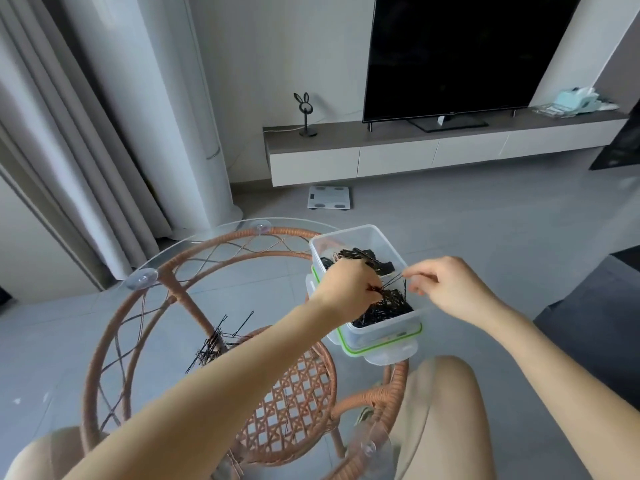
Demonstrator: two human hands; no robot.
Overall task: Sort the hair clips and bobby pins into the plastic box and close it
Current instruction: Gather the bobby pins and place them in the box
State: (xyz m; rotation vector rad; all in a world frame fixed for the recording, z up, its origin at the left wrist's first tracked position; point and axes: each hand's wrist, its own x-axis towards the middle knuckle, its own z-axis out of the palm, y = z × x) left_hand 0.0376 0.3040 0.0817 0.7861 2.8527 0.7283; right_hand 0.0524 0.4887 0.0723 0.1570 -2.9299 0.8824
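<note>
A clear plastic box [367,233] stands open on its green-rimmed lid [384,342] at the right edge of a round glass table [194,237]. Black hair clips [367,256] lie in its far part, black bobby pins [388,310] in its near part. My left hand [346,284] reaches into the box and grips a bunch of bobby pins. My right hand [446,289] hovers over the box's right side and pinches a few pins by their ends. A loose pile of bobby pins [214,344] lies on the glass to the left.
The glass top rests on a rattan frame [180,296] with suction cups [142,278]. My knees sit below the table's near edge. Beyond are a curtain, a floor scale [329,198], a TV bench [381,147] and a television.
</note>
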